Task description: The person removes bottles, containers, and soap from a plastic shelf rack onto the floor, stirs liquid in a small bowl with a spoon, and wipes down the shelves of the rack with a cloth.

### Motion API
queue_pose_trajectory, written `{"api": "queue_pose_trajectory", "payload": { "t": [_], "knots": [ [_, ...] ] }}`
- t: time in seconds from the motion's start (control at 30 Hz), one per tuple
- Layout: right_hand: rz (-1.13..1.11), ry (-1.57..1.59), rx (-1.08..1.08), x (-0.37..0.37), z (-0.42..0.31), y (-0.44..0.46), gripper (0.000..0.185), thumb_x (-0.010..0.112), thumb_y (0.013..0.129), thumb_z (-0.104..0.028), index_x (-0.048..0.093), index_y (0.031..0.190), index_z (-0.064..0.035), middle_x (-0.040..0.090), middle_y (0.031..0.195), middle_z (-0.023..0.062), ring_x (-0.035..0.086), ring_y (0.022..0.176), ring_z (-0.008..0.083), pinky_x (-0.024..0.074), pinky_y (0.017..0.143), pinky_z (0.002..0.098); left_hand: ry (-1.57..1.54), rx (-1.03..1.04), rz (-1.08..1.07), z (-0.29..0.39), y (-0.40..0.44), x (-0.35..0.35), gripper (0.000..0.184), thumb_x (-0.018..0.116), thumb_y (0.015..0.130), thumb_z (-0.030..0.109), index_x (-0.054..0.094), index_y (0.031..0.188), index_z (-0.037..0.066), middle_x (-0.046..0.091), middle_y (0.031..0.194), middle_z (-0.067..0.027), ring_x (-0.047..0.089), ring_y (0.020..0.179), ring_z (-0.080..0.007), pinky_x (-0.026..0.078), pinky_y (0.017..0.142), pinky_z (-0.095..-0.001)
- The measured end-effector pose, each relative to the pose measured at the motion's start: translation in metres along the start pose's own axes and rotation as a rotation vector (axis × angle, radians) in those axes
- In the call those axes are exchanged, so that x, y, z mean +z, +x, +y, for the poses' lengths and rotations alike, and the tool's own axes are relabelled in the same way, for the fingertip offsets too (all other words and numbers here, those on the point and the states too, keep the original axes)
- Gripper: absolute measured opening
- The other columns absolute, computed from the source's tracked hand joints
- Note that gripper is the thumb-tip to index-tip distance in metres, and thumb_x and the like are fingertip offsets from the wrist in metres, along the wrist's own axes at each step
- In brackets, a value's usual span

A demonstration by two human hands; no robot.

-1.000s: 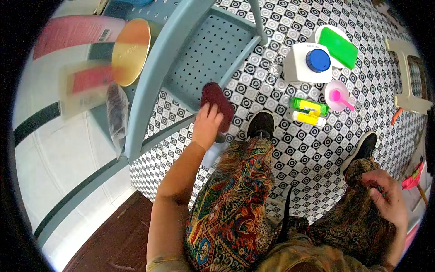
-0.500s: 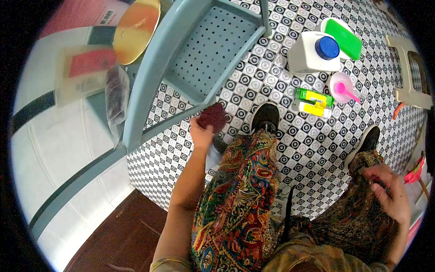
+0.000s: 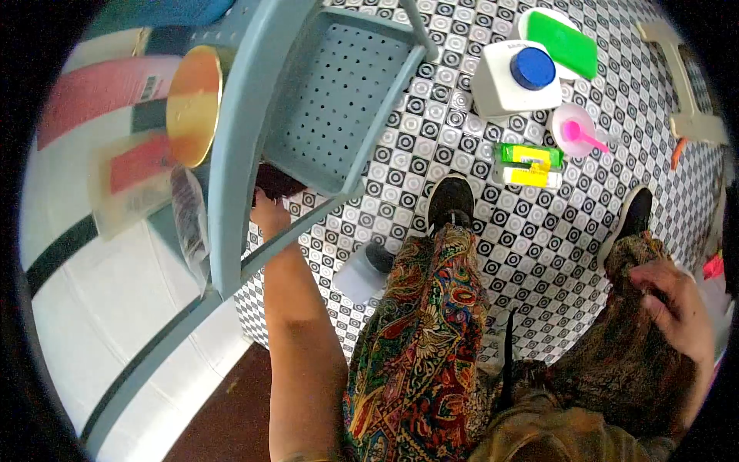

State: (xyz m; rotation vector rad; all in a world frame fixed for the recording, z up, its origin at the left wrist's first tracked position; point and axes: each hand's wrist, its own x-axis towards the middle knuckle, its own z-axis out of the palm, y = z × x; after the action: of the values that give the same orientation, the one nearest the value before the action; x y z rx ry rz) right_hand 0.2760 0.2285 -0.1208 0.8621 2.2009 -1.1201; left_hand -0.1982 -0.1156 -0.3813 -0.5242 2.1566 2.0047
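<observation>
My left hand (image 3: 269, 217) reaches between the frame bars of a grey-blue plastic shelf rack (image 3: 231, 192). Its fingers are closed on a dark maroon scouring pad (image 3: 279, 182), which is partly hidden under the rack's perforated tray (image 3: 331, 92). My right hand (image 3: 668, 304) rests by my right knee, holding nothing, with its fingers loosely bent and apart from the thumb. A translucent container with a dark end (image 3: 362, 273) lies on the floor beside my left forearm.
On the patterned tile floor stand a white jug with a blue cap (image 3: 512, 81), a green sponge (image 3: 562, 45) on a white dish, a pink bowl with a scoop (image 3: 573, 129) and a green-yellow packet (image 3: 530, 164). A gold-lidded tin (image 3: 196, 108) sits on the rack. Cream plastic furniture (image 3: 681, 77) is at right.
My left hand has moved left with the scouring pad, from outside the rack's edge to between its bars under the tray. The view has shifted slightly; my right hand stays by the knee.
</observation>
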Motion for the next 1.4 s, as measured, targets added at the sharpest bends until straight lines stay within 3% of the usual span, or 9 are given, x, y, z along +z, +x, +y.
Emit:
{"api": "queue_pose_trajectory", "payload": {
  "t": [0.13, 0.33, 0.47, 0.53, 0.73, 0.83, 1.0, 1.1, 1.4],
  "knots": [
    [-0.040, 0.066, -0.072, 0.001, 0.001, 0.004, 0.025, 0.051, 0.078, 0.000, 0.051, 0.103, 0.0010, 0.051, 0.098, 0.0137, 0.051, 0.090, 0.0250, 0.0400, 0.082, 0.0324, 0.053, -0.133, -0.104, -0.002, 0.003, 0.025, 0.048, 0.043, 0.075, -0.006, 0.034, 0.120, 0.009, 0.041, 0.119, -0.0096, 0.045, 0.103, -0.0263, 0.043, 0.083, -0.0404],
    [-0.074, 0.067, 0.080, -0.003, -0.003, 0.012, 0.026, 0.052, 0.076, -0.004, 0.053, 0.102, -0.0013, 0.056, 0.100, 0.0137, 0.051, 0.098, 0.0287, 0.0366, 0.088, 0.0360, 0.615, 0.140, -0.557, -0.027, 0.018, -0.014, 0.046, 0.045, 0.070, -0.010, 0.039, 0.114, 0.004, 0.049, 0.107, -0.0100, 0.050, 0.098, -0.0228, 0.045, 0.082, -0.0363],
    [-0.054, 0.106, 0.074, -0.001, 0.003, 0.008, 0.027, 0.051, 0.075, -0.003, 0.053, 0.102, -0.0008, 0.056, 0.099, 0.0144, 0.051, 0.098, 0.0293, 0.0366, 0.088, 0.0357, 0.372, 0.149, -0.662, -0.042, -0.064, -0.021, 0.048, 0.049, 0.078, -0.002, 0.031, 0.122, 0.006, 0.047, 0.115, -0.0123, 0.050, 0.101, -0.0226, 0.043, 0.086, -0.0348],
    [-0.033, 0.101, 0.034, 0.001, 0.005, 0.008, 0.027, 0.051, 0.075, -0.003, 0.053, 0.102, -0.0010, 0.056, 0.100, 0.0144, 0.051, 0.098, 0.0294, 0.0368, 0.087, 0.0353, 0.429, -0.240, -0.504, -0.023, -0.099, -0.013, 0.047, 0.049, 0.082, 0.001, 0.031, 0.124, 0.009, 0.045, 0.118, -0.0111, 0.049, 0.104, -0.0232, 0.042, 0.088, -0.0346],
    [-0.041, 0.047, 0.101, -0.007, 0.001, 0.007, 0.029, 0.053, 0.075, -0.003, 0.054, 0.104, -0.0023, 0.055, 0.102, 0.0137, 0.050, 0.099, 0.0287, 0.0358, 0.089, 0.0352, 0.023, -0.096, -0.729, -0.017, -0.028, -0.033, 0.041, 0.049, 0.074, -0.008, 0.047, 0.111, 0.007, 0.049, 0.113, -0.0130, 0.054, 0.094, -0.0254, 0.047, 0.081, -0.0333],
    [-0.073, 0.143, 0.100, -0.008, 0.000, 0.008, 0.030, 0.053, 0.074, -0.003, 0.054, 0.104, -0.0027, 0.055, 0.102, 0.0133, 0.050, 0.099, 0.0288, 0.0350, 0.090, 0.0355, 0.636, 0.254, -0.445, -0.026, 0.024, -0.058, 0.037, 0.049, 0.073, -0.005, 0.049, 0.108, 0.006, 0.051, 0.110, -0.0131, 0.055, 0.091, -0.0266, 0.047, 0.079, -0.0330],
    [-0.123, 0.110, 0.126, -0.010, -0.005, 0.012, 0.029, 0.052, 0.075, -0.004, 0.054, 0.104, -0.0027, 0.056, 0.100, 0.0136, 0.049, 0.100, 0.0296, 0.0356, 0.090, 0.0364, 0.017, -0.274, -0.518, -0.043, -0.047, -0.016, 0.037, 0.051, 0.077, 0.006, 0.045, 0.113, 0.008, 0.053, 0.099, -0.0076, 0.054, 0.084, -0.0173, 0.047, 0.065, -0.0265],
    [-0.086, 0.036, 0.049, -0.008, 0.000, 0.010, 0.028, 0.053, 0.074, -0.004, 0.054, 0.102, -0.0019, 0.056, 0.098, 0.0148, 0.050, 0.098, 0.0306, 0.0375, 0.088, 0.0370, 0.364, -0.434, -0.479, -0.045, -0.083, -0.031, 0.033, 0.046, 0.082, 0.002, 0.044, 0.114, 0.006, 0.053, 0.103, -0.0056, 0.055, 0.083, -0.0138, 0.047, 0.059, -0.0209],
    [-0.141, -0.123, -0.147, 0.018, -0.005, 0.018, 0.029, 0.056, 0.073, -0.007, 0.053, 0.101, -0.0015, 0.055, 0.093, 0.0164, 0.053, 0.088, 0.0333, 0.0440, 0.078, 0.0388, 0.043, -0.488, -0.218, -0.063, -0.123, -0.011, 0.022, 0.049, 0.083, 0.003, 0.049, 0.105, 0.003, 0.055, 0.102, -0.0086, 0.057, 0.086, -0.0192, 0.052, 0.069, -0.0301]
  ]
}}
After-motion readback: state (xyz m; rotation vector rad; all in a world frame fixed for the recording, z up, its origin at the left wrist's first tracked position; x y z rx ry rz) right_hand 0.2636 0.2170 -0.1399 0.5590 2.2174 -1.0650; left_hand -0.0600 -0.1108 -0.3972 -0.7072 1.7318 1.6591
